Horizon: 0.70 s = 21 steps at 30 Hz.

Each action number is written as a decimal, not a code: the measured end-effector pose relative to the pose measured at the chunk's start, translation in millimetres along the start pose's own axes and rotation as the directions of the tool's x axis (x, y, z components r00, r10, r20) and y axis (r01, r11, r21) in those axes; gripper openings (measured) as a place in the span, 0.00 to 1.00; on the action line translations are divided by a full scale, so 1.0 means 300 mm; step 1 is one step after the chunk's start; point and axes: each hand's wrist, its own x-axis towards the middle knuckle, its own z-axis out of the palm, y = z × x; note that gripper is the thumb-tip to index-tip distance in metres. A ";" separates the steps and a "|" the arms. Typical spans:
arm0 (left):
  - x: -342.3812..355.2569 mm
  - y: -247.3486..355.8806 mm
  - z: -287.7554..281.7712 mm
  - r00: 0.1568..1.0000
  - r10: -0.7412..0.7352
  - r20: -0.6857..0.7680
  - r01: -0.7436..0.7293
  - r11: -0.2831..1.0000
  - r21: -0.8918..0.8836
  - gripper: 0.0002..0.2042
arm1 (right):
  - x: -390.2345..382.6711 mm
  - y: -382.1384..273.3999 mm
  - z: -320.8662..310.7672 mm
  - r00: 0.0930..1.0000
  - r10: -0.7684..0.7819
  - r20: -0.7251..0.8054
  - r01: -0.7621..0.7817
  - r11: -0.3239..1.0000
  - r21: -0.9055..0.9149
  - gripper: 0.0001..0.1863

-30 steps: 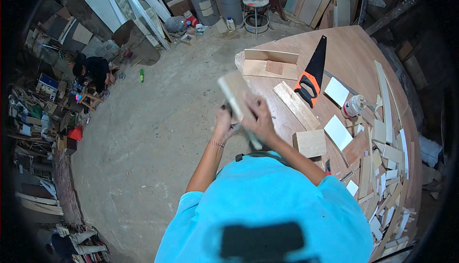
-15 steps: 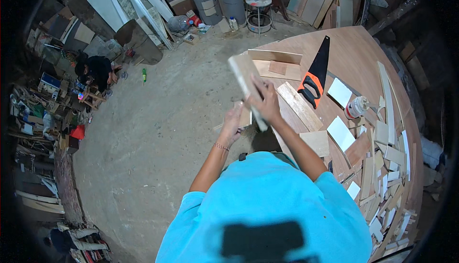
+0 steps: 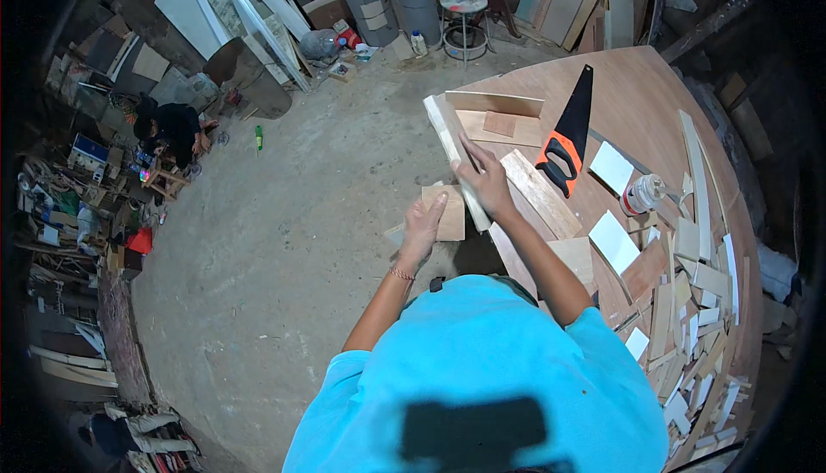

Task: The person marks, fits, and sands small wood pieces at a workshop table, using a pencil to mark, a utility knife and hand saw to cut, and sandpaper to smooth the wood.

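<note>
"Concrete floor [image 3: 275, 215] spreads left of a wooden table [image 3: 637, 95]. What lies on that?"

"An orange-and-black handsaw [image 3: 575, 120] and, rightward, piled offcuts [image 3: 691, 333]."

"And the person's hands?"

"The left hand [image 3: 422, 230] grips a small square board [image 3: 454, 217], thumb on its face. The right hand [image 3: 488, 184] grasps a long pale board [image 3: 451, 142], slanted beside the table's near edge."

"Do the boards touch?"

"One cannot tell."
</note>
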 end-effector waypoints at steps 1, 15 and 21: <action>-0.004 0.002 0.007 0.995 0.094 0.019 -0.092 0.994 -0.062 0.12 | 0.016 0.009 -0.003 0.995 0.084 0.058 -0.092 0.983 0.161 0.29; 0.014 -0.005 -0.010 0.994 0.023 0.105 0.011 0.950 -0.311 0.09 | 0.015 0.044 -0.044 0.990 0.124 0.063 -0.137 0.951 0.278 0.29; 0.065 -0.104 -0.079 0.941 0.272 0.203 -0.324 0.900 0.293 0.18 | -0.063 -0.079 -0.031 0.995 -0.012 0.103 0.021 0.996 -0.089 0.31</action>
